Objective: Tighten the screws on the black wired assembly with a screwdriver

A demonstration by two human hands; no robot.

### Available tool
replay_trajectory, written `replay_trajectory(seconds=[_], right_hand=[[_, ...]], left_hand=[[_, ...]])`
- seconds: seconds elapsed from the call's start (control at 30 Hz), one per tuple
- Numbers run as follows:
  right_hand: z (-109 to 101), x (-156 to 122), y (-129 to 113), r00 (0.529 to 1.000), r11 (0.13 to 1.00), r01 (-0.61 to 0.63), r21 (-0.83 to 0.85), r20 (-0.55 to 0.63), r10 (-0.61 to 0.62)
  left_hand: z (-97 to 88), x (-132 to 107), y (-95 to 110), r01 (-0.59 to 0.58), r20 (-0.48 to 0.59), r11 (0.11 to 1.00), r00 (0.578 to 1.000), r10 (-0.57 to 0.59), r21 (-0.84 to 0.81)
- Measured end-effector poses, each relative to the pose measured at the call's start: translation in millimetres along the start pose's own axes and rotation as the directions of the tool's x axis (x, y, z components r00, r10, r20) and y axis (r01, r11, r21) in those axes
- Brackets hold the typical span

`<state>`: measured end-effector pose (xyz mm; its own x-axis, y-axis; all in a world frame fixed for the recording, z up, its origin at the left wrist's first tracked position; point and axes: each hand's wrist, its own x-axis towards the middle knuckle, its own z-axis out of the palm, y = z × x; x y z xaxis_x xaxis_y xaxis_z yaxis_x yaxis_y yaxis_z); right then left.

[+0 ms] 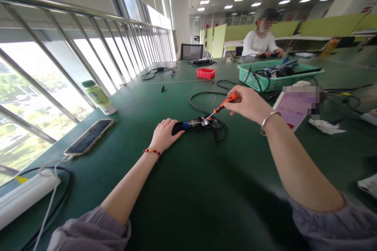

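Note:
A small black device [194, 124] with a blue band and exposed metal parts lies on the green table [188, 188], a black cable [206, 106] looping from its right end. My left hand [165, 135] is closed over the device's left end, pressing it to the table. My right hand [249, 103] grips an orange-handled screwdriver [224, 104], whose tip touches the device's right end.
A phone [90, 136] lies at the left beside a green-capped bottle [98, 97]. A white power strip [26, 194] sits at the near left. A red tray [205, 73], a green basket [277, 74] and a tablet [294, 109] lie beyond. Another person [262, 39] sits at the far end.

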<state>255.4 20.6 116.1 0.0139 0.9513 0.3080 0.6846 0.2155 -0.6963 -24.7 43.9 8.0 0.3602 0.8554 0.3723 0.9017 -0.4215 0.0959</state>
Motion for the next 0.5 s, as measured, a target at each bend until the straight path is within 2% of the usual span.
replay_trajectory(seconds=[0.1,0.2,0.27,0.4,0.43,0.5], right_hand=[[-5.4,-2.3,-8.1,0.991,0.986,-0.099,-0.138,0.075,0.110],[-9.6,-5.2,-12.1,0.986,0.952,-0.114,-0.284,0.084,0.143],[-10.7,-6.7,-12.6,0.994,0.950,-0.053,-0.308,0.075,0.080],[-9.7,-11.2,-14.9,0.987,0.922,0.158,-0.354,0.085,-0.136],[-9.1,-12.6,-16.5,0.984,0.916,0.177,-0.360,0.089,-0.155],[-7.5,-15.0,-20.7,0.990,0.922,0.137,-0.361,0.088,-0.113]], left_hand=[[2.2,0.0,-2.4,-0.008,-0.014,0.999,1.000,0.008,-0.039],[2.2,-0.2,-2.7,-0.007,-0.011,0.998,1.000,0.006,-0.055],[1.9,-0.2,-2.6,-0.004,-0.005,0.998,1.000,0.004,-0.060],[2.5,-0.3,-3.3,-0.007,-0.010,0.997,1.000,0.007,-0.072],[2.8,-0.4,-3.6,-0.008,-0.013,0.997,1.000,0.007,-0.076],[3.2,-0.3,-4.1,-0.010,-0.014,0.996,1.000,0.009,-0.085]])
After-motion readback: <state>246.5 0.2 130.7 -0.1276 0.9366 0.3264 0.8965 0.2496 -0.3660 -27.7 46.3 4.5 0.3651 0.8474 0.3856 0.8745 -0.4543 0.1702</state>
